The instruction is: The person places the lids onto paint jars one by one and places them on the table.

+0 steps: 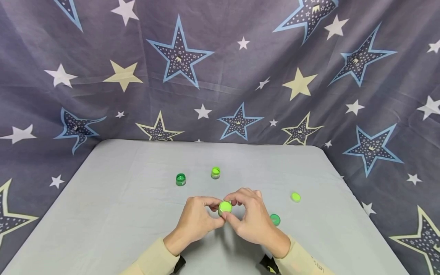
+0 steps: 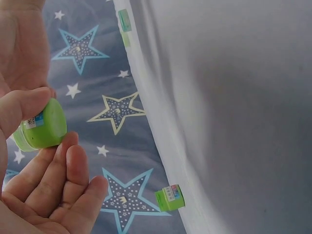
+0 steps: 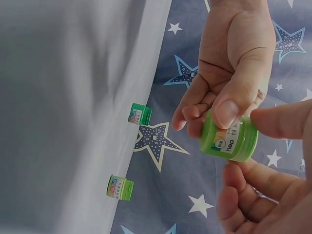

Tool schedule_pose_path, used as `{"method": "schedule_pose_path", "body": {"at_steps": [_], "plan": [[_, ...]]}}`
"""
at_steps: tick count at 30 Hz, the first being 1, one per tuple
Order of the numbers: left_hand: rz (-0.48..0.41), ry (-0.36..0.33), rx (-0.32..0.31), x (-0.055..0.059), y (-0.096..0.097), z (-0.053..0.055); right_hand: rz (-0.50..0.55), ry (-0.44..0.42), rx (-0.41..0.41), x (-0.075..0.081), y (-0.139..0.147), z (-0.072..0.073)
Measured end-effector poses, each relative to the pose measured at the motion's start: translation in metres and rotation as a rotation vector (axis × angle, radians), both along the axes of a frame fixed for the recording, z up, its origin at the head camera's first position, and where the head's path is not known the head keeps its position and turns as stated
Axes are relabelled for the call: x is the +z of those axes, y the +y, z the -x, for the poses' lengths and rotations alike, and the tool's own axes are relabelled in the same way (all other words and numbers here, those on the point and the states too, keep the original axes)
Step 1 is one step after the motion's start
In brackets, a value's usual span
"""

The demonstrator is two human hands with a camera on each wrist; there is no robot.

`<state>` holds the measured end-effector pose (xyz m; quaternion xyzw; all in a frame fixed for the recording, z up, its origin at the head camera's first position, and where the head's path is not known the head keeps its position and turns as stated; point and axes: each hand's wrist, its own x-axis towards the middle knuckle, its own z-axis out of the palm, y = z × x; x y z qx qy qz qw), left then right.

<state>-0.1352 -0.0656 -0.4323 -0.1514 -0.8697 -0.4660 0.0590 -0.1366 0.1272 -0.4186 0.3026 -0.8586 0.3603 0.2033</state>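
Note:
A small light green jar (image 1: 225, 207) with a printed label is held up over the table between both hands. My left hand (image 1: 197, 217) grips its body, thumb across the label in the right wrist view. Thumb and forefinger of my right hand (image 1: 250, 215) pinch the jar's lid end (image 3: 247, 141), the other fingers curled below. Farther back stand two lidless jars, one dark green (image 1: 180, 180) and one light green (image 1: 215, 173). A light green lid (image 1: 295, 197) and a dark green lid (image 1: 275, 219) lie to the right, the latter close beside my right hand.
A pale grey cloth covers the table (image 1: 130, 183). Behind it and along its sides hangs a dark curtain (image 1: 213, 95) printed with stars. Both forearms, in cream sleeves, reach in from the near edge.

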Motion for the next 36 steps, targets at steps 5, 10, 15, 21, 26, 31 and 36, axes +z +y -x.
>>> {"method": "schedule_pose_path", "body": {"at_steps": [5,10,15,21,26,31,36], "plan": [[-0.011,-0.007,-0.002,0.0004,0.0002,-0.0002,-0.005,-0.004,-0.022,0.0006,-0.0006,-0.0002],[-0.018,-0.014,-0.006,0.0006,0.0000,-0.0003,-0.008,0.008,-0.044,0.0004,-0.0013,-0.0002],[-0.018,-0.007,-0.004,0.0001,-0.0001,-0.0001,-0.010,0.032,-0.064,-0.0004,-0.0019,0.0003],[-0.017,0.008,0.000,-0.0008,-0.0003,-0.0006,-0.001,0.042,-0.082,-0.0014,-0.0023,0.0005],[-0.018,0.014,0.002,-0.0012,-0.0005,-0.0013,0.006,0.056,-0.085,-0.0025,-0.0037,0.0010],[-0.026,0.009,-0.004,-0.0010,-0.0005,-0.0013,0.012,0.059,-0.094,-0.0037,-0.0046,0.0016],[-0.030,0.000,-0.009,-0.0005,-0.0009,-0.0011,0.007,0.041,-0.106,-0.0040,-0.0036,0.0014]]}}
